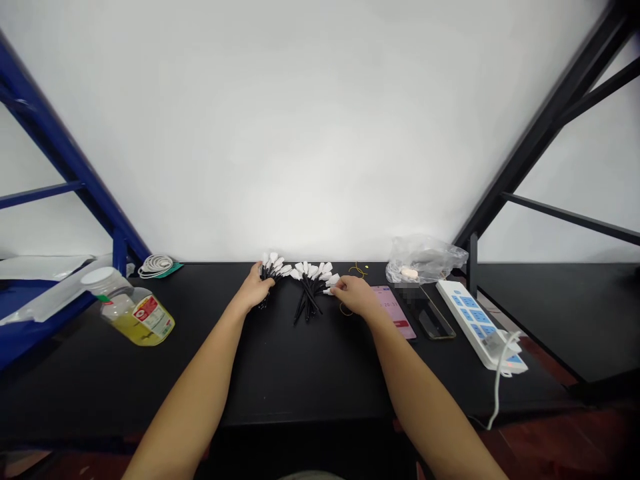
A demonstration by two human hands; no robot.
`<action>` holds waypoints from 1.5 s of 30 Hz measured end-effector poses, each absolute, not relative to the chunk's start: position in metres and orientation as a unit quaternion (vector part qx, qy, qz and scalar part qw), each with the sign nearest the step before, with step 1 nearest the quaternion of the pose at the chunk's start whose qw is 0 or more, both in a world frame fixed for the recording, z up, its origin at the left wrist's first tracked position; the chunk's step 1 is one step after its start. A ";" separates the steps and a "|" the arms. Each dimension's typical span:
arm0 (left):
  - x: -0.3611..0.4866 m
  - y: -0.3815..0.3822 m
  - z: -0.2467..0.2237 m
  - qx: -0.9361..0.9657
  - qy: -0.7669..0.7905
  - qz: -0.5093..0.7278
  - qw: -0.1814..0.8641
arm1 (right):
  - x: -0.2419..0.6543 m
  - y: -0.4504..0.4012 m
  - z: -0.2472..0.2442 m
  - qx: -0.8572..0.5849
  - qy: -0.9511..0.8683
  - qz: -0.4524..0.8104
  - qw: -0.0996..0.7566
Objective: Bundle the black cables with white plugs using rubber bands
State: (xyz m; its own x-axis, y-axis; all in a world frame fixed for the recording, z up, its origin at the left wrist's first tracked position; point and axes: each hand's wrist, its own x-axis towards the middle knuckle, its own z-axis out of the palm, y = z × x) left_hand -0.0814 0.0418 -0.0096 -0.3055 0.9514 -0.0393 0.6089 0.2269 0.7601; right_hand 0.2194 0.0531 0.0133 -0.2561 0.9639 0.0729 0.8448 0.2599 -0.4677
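The left grip (255, 288) clasps 1 bundle of black cables with white plugs (274, 270), while the right grip (351, 295) pinches a white plug (329, 290) at the edge of a 2nd bundle (310, 290). Both lie side by side on the table (200, 373), plugs fanned away from the person, apparently to keep the heads together and easy to reach.

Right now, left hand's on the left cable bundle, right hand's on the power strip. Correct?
No: the right hand is on the right bundle of white-tipped black cables, not the power strip, which lies apart to its right in the head view. The rest stands.
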 end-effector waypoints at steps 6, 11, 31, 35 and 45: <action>-0.055 0.037 0.006 0.450 0.607 0.505 0.417 | 0.193 0.027 0.012 -0.465 -0.815 0.208 0.278; -0.024 0.028 -0.001 0.544 0.535 0.467 0.446 | 0.177 0.012 0.009 -0.459 -0.802 0.249 0.290; -0.006 0.008 0.002 0.845 0.409 0.341 0.053 | 0.176 0.030 0.001 -0.378 -0.570 0.593 0.426; -0.003 0.008 -0.001 0.858 0.406 0.306 0.082 | 0.175 0.032 -0.001 -0.401 -0.554 0.593 0.426; -0.002 0.012 -0.001 0.859 0.416 0.289 0.071 | 0.170 0.032 -0.007 -0.444 -0.492 0.594 0.456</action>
